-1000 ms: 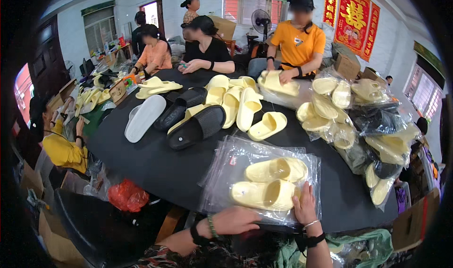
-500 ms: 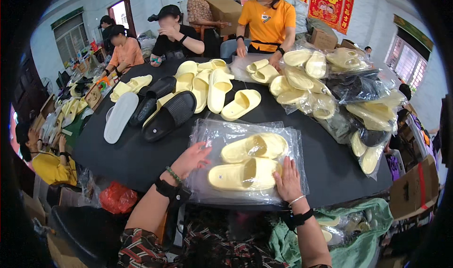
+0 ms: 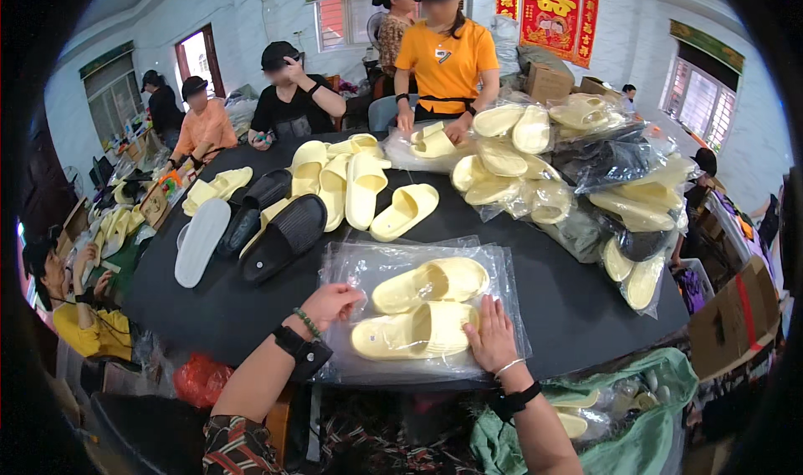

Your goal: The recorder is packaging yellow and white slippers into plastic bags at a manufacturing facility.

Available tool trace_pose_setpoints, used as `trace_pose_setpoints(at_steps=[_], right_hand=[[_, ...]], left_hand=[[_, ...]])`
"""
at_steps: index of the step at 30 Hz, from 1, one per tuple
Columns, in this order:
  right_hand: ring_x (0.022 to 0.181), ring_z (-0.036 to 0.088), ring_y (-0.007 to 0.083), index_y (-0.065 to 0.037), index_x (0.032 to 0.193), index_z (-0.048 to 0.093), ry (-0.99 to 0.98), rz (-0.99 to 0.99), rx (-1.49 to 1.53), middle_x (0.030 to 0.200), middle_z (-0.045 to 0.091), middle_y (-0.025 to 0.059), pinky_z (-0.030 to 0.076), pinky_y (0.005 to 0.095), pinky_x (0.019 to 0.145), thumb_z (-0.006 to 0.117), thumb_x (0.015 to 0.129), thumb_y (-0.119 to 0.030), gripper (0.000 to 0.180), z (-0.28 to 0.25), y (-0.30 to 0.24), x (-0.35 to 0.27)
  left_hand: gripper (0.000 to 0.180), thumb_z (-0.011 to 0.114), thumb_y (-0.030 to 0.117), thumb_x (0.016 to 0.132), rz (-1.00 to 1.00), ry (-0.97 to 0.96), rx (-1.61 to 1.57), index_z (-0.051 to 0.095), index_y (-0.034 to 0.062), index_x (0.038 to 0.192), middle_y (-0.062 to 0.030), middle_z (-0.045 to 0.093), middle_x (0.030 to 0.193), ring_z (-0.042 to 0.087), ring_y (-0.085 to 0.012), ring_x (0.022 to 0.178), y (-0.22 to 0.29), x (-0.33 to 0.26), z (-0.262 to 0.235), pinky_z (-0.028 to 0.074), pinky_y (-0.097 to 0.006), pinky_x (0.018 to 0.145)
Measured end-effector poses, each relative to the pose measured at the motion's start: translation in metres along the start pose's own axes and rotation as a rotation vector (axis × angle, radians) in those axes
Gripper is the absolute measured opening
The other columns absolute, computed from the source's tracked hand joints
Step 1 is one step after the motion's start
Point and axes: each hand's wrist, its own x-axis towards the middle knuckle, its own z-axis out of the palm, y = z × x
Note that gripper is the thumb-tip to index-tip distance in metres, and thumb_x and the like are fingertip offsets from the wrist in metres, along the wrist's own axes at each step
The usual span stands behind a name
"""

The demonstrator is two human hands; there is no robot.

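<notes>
A pair of pale yellow slippers, the far slipper [image 3: 431, 283] and the near slipper [image 3: 389, 338], lies side by side within a clear plastic bag [image 3: 500, 274], seemingly inside the top one of a flat stack. At the bag's left edge, the fingers of my left hand [image 3: 333, 303] are closed in a pinch on the plastic. My right hand [image 3: 495, 341] rests flat, fingers stretched out, against the right end of the near slipper.
Loose yellow slippers [image 3: 365, 192] and a black slipper [image 3: 286, 237] lie beyond the bags. Bagged slippers [image 3: 502, 153] are heaped at the right. Across the black table [image 3: 552, 308], a person in orange [image 3: 447, 61] handles a bag. A green sack [image 3: 661, 391] hangs below the near edge.
My left hand has gone from spread fingers to a pinch on the bag's edge. My right hand stays flat by the slippers. The whole view has shifted with my head.
</notes>
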Motion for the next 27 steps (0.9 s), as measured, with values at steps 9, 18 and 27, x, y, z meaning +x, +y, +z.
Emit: trace_pose_setpoints(at_steps=[9,18,27], right_hand=[[0.147,0.02,0.0425,0.008,0.152,0.018,0.046,-0.021,0.026,0.155,0.027,0.0287,0.018,0.0488,0.119,0.037,0.101,-0.052,0.081,0.001,0.001,0.002],[0.151,0.012,0.0368,0.006,0.154,0.013,-0.081,0.089,-0.026,0.161,0.018,0.0245,0.013,0.0454,0.122,0.025,0.102,-0.058,0.083,-0.019,-0.007,0.002],[0.15,0.015,0.0384,0.007,0.153,0.016,-0.012,0.027,-0.036,0.159,0.023,0.0248,0.014,0.0447,0.122,0.023,0.103,-0.056,0.081,-0.011,0.0,-0.006]], left_hand=[[0.026,0.048,0.017,0.102,0.177,-0.265,-0.621,0.061,-0.0016,0.114,-0.0256,0.062,0.124,0.068,-0.0332,0.103,0.045,-0.021,-0.005,0.061,-0.03,0.072],[0.037,0.058,0.006,0.092,0.247,-0.379,0.395,0.059,-0.0005,0.129,-0.0153,0.061,0.129,0.065,-0.0243,0.104,0.025,0.005,-0.002,0.052,-0.033,0.087],[0.069,0.066,0.03,0.089,1.095,-0.443,1.382,0.04,0.0095,0.149,-0.0223,0.031,0.156,0.034,-0.0404,0.141,0.051,0.043,0.045,0.028,-0.047,0.117]])
